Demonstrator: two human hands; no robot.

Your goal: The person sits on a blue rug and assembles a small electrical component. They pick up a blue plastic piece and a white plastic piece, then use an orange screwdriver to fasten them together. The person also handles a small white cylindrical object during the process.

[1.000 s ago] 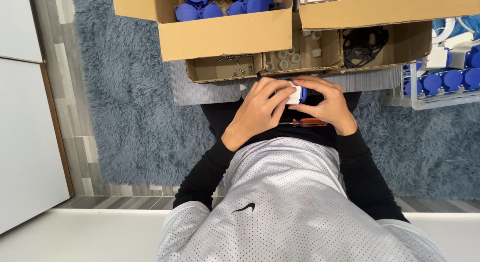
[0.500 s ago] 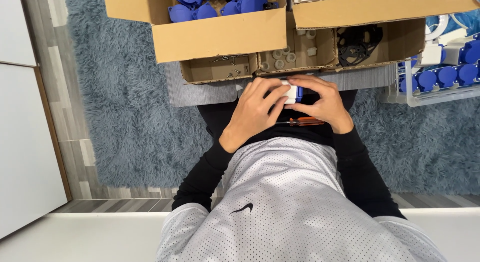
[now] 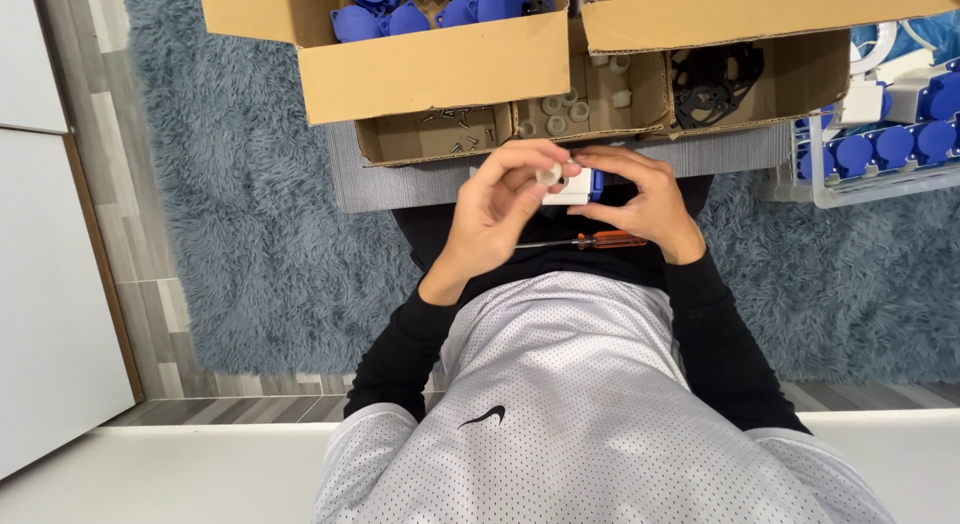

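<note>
My left hand (image 3: 495,209) pinches a small white ring-shaped part (image 3: 548,175) between thumb and fingertips. It presses that part against a white and blue plug housing (image 3: 578,187), which my right hand (image 3: 640,199) grips from the right. Both hands meet above my lap. Below them an orange-handled screwdriver (image 3: 590,241) lies across my black trousers, untouched.
A low cardboard tray (image 3: 420,144) ahead holds screws, white rings (image 3: 560,109) and black gaskets (image 3: 712,84) in separate compartments. Behind it, a box (image 3: 430,69) holds blue caps. A clear bin (image 3: 880,149) of blue and white plugs stands right. Shaggy blue rug underneath.
My left-hand fingers have lifted from the housing and now show the white ring pinched at its top. The view has tilted slightly.
</note>
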